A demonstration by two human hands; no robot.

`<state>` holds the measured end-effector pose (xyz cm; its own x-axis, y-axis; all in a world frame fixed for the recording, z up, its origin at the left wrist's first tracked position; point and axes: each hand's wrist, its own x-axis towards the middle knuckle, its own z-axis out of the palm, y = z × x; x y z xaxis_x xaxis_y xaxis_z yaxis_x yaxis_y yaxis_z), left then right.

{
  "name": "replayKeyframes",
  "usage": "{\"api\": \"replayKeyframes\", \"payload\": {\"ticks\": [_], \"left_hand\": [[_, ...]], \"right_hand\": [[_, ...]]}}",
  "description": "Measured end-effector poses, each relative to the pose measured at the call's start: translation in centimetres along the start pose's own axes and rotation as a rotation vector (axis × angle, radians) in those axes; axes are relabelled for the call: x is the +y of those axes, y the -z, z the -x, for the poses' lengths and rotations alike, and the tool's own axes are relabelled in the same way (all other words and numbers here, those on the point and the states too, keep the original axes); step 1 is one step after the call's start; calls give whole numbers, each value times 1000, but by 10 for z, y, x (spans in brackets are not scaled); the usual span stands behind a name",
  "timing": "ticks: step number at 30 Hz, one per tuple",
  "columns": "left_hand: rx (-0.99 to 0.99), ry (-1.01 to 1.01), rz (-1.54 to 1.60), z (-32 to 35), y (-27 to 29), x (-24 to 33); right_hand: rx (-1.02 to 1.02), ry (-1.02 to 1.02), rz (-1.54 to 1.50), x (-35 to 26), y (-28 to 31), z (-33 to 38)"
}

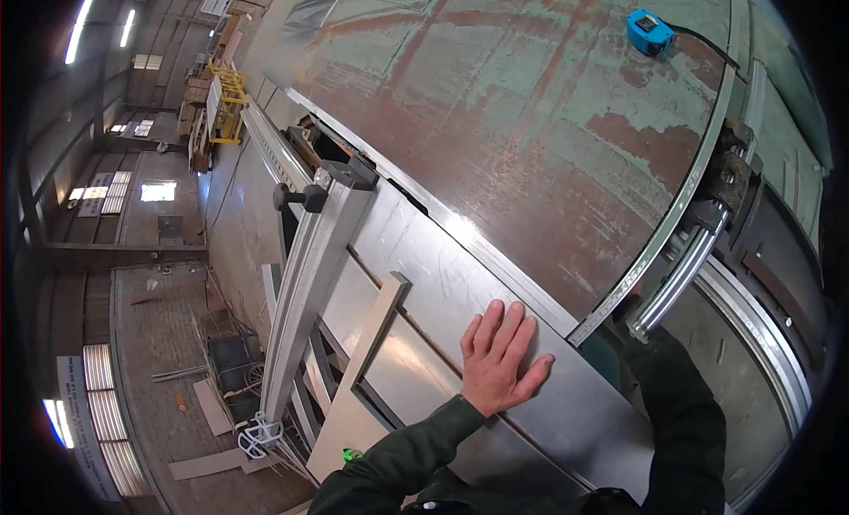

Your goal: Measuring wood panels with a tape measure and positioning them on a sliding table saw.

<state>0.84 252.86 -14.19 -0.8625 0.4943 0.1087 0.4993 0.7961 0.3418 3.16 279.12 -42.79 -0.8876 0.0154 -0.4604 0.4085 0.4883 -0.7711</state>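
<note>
The left hand lies flat and open, fingers spread, palm pressed on a grey metal sheet resting on the machine table, grasping nothing. The right hand is hidden behind the end of a long steel ruler; only its dark green sleeve shows, so its grip cannot be told. The ruler runs along the edge of a large rusty, green-patched steel plate. A blue tape measure sits on that plate, well apart.
</note>
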Motion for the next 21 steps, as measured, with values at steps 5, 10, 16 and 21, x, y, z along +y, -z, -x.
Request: {"api": "replayKeyframes", "payload": {"ticks": [5, 10, 16, 21], "left_hand": [[-4, -11, -10, -1, -1, 1], [-11, 10, -4, -1, 0, 0], [11, 8, -5, -1, 1, 2], [4, -1, -17, 1, 0, 4]], "right_hand": [[73, -75, 13, 33, 48, -21], [112, -149, 14, 55, 82, -31], [9, -22, 53, 9, 22, -9], [16, -49, 82, 14, 40, -12]]}}
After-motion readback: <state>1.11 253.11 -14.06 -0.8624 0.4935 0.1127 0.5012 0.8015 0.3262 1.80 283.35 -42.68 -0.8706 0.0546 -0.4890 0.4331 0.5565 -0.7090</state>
